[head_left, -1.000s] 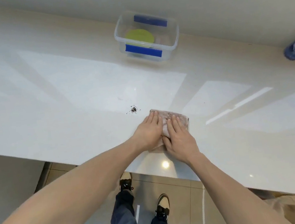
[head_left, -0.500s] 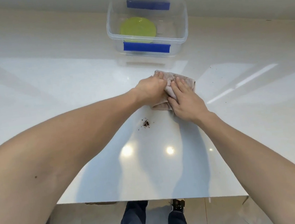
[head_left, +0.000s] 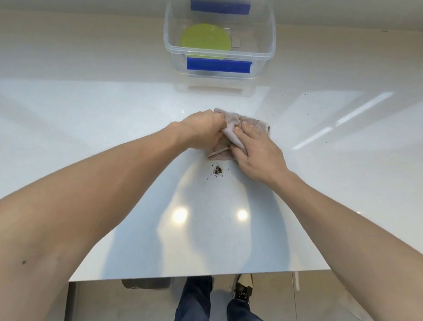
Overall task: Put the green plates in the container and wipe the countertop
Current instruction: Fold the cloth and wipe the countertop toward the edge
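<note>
Left hand [head_left: 203, 132] clenches cloth [head_left: 238, 130], right hand [head_left: 254, 152] flat pressing it, bunching for wiping; crumbs [head_left: 217, 170] just nearside cloth.

Your container [head_left: 223, 61] sits at the counter's [head_left: 69, 123] far edge with a plate [head_left: 204, 41] inside, the cloth [head_left: 229, 137] mid-counter before it, crumbs [head_left: 217, 170] just nearer you.
</note>
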